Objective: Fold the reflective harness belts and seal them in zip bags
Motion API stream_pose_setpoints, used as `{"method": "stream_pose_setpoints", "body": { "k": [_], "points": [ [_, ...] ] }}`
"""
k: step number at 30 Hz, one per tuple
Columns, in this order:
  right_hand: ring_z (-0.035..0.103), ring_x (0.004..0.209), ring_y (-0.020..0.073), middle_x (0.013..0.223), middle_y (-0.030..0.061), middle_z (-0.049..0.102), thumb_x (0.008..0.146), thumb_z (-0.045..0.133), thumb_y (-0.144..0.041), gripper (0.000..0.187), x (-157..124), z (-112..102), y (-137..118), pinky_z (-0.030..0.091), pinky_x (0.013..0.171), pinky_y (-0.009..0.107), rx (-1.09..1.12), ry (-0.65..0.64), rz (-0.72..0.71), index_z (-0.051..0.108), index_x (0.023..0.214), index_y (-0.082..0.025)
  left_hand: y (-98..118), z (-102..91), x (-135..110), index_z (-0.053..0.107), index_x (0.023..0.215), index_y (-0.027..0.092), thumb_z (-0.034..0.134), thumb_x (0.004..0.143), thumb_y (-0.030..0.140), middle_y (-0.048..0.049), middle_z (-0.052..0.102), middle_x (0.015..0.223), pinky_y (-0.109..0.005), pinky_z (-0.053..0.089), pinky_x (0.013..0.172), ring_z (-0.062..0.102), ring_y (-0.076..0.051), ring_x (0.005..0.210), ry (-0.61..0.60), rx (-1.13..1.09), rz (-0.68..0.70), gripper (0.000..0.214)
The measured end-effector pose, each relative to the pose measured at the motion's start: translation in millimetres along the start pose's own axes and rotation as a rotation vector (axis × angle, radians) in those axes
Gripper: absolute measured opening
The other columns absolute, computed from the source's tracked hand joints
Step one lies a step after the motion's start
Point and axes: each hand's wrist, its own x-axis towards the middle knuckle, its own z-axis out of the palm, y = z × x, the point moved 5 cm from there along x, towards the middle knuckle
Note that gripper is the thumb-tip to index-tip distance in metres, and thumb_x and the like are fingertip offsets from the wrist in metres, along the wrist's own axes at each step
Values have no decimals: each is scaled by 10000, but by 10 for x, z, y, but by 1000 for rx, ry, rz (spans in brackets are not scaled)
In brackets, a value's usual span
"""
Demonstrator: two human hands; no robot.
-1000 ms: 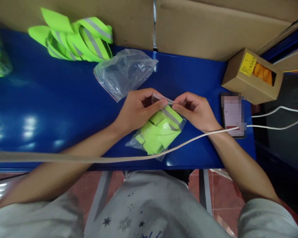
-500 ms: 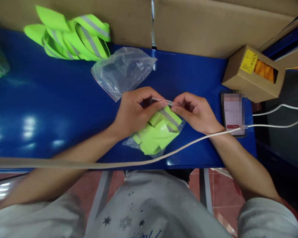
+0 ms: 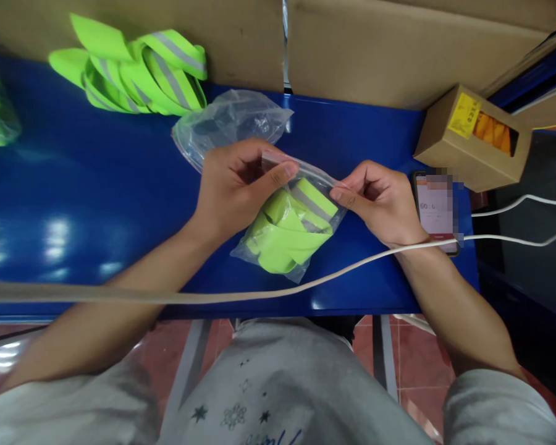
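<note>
Between my hands is a clear zip bag (image 3: pixel 254 250) with a folded neon-yellow reflective strap (image 3: pixel 290 232) inside, grey stripe showing. My left hand (image 3: pixel 234 188) pinches the bag's top edge near its left end, thumb on top. At the right end of that same edge, my right hand (image 3: pixel 377 201) pinches the plastic between thumb and fingers. The top edge runs nearly straight from one hand to the other. Behind my left hand lies another clear zip bag (image 3: pixel 241 117), partly covered by that hand.
A heap of neon-yellow reflective straps (image 3: pixel 139 74) lies at the back left against cardboard boxes (image 3: pixel 375 55). On the right are a phone (image 3: pixel 433 210) and a small carton (image 3: pixel 445 136) with orange contents. A white cable (image 3: pixel 259 296) crosses in front, over the blue table (image 3: pixel 97 185).
My hands have moved apart along the bag's top edge, the left one going left and slightly up. More of the edge now shows between them, and the bag has shifted slightly upward.
</note>
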Motion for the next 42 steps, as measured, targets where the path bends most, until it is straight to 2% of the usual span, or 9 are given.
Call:
{"method": "stream_pose_setpoints", "body": {
  "k": [2, 5, 10, 13, 20, 25, 34, 38, 42],
  "points": [
    [587, 706, 157, 766, 14, 674, 747, 895, -612, 430, 8, 6, 4, 490, 636, 315, 19, -13, 1, 708, 790, -227, 24, 2, 0, 786, 889, 294, 846, 903, 434, 39, 751, 819, -337, 477, 609, 653, -127, 701, -9, -12, 38, 153],
    [611, 747, 149, 805, -1, 688, 716, 903, -637, 463, 52, 6, 44, 522, 689, 306, 68, -60, 4, 735, 855, -228, 13, -23, 4, 777, 896, 280, 826, 911, 486, 20, 744, 832, -357, 503, 652, 657, -146, 728, 9, 49, 2, 212],
    [570, 677, 114, 802, -4, 692, 785, 869, -601, 416, 100, -35, 100, 480, 620, 262, 81, -67, 15, 761, 895, -215, 0, -78, 31, 765, 897, 241, 828, 887, 563, 23, 719, 809, -342, 503, 662, 620, -133, 725, 49, 80, -1, 328],
    [563, 672, 112, 797, -1, 696, 753, 891, -592, 425, 112, -49, 132, 475, 599, 253, 76, -57, 45, 754, 869, -207, -15, -85, 46, 767, 883, 253, 839, 884, 543, 27, 708, 781, -352, 462, 633, 594, -127, 692, 44, 77, 14, 298],
    [580, 667, 96, 785, -6, 681, 742, 907, -491, 366, 175, -99, 267, 491, 608, 234, 152, -68, 144, 730, 851, -190, -189, -162, 126, 744, 928, 200, 816, 860, 658, 57, 708, 828, -346, 449, 717, 594, -97, 769, 76, 53, 18, 468],
    [576, 657, 91, 783, -7, 682, 719, 918, -550, 441, 191, -87, 290, 484, 569, 216, 185, -30, 148, 734, 901, -192, -281, -158, 179, 721, 957, 211, 756, 829, 770, 83, 686, 838, -325, 420, 728, 550, -77, 803, 20, 21, 8, 574],
    [527, 546, 83, 676, -34, 616, 799, 868, -537, 373, 175, -78, 231, 410, 517, 237, 100, 43, -24, 704, 816, -203, -144, -145, 144, 763, 901, 270, 860, 869, 560, 122, 727, 794, -323, 468, 688, 596, -61, 740, 30, -36, 31, 308],
    [514, 548, 90, 635, -48, 561, 832, 837, -508, 359, 156, -72, 212, 418, 527, 243, 34, 110, -81, 640, 758, -218, -144, -106, 117, 773, 871, 272, 870, 862, 535, 63, 739, 794, -348, 501, 676, 629, -110, 734, 47, -55, 18, 280],
    [546, 542, 86, 637, -52, 591, 819, 840, -520, 360, 168, -37, 242, 426, 531, 235, 108, 65, -60, 655, 764, -217, -176, -60, 107, 797, 863, 256, 884, 853, 480, 29, 748, 781, -307, 486, 613, 624, -113, 690, 55, -172, 17, 240]
  ]
}}
